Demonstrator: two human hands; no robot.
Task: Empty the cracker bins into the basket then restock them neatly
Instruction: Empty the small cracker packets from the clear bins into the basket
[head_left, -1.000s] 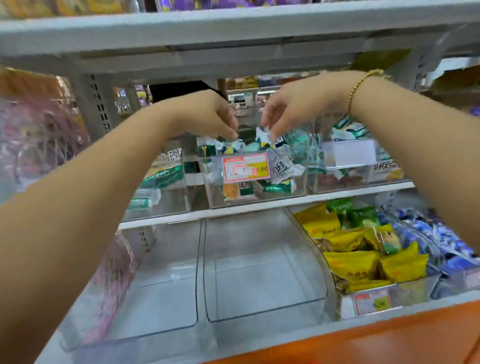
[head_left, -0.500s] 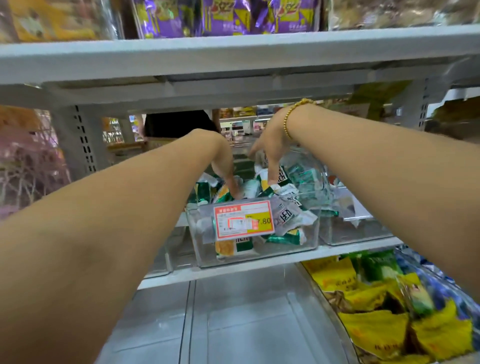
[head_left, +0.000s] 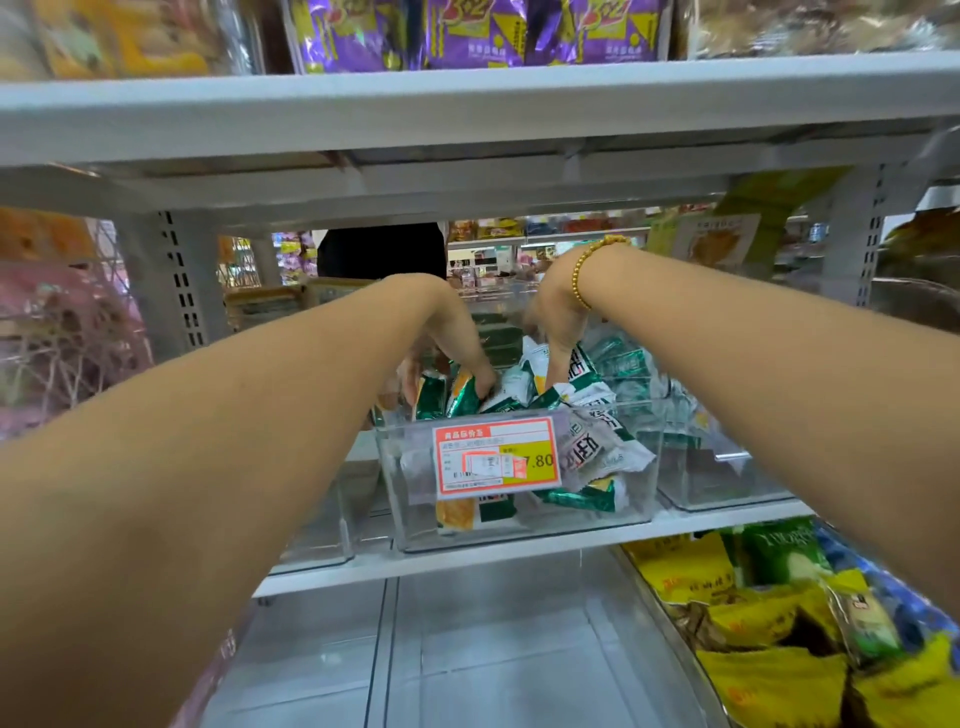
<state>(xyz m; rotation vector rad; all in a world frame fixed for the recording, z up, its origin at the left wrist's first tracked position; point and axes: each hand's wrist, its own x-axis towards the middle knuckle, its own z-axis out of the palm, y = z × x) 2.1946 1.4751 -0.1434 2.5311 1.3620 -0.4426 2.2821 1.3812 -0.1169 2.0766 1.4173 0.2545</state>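
Gripping anything, those two hands in the middle of the frame?

Yes, as far as I can see. The left hand (head_left: 447, 353) has thumb and fingers curled down round a couple of green cracker packets (head_left: 587, 447) at the top of the pile. The right hand (head_left: 556, 322), the one with the gold bracelet (head_left: 582, 275), pinches a white-and-green packet just beside it. The fingertips of both are partly buried, so how many packets each has I cannot tell.

And where does the stock sit?

Jumbled in the clear bin (head_left: 519, 535) at frame centre, behind the orange price tag (head_left: 496, 457), on the white shelf (head_left: 467, 564). At the bottom of the frame, two clear lower bins (head_left: 493, 649) show nothing inside, and yellow packets (head_left: 769, 675) fill the lower right.

So which step is it?

My guess is emptying: the packets lie every which way, nothing lined up. I would not rule out restocking, though.

What does the next move need?

A firm pinch, then a lift straight up over the bin's front wall, as the upper shelf (head_left: 467, 104) hangs low above the wrists. Foil wrappers are slippery, so small handfuls. The basket is not in view; the hands would have to draw back out of the shelf to reach it.
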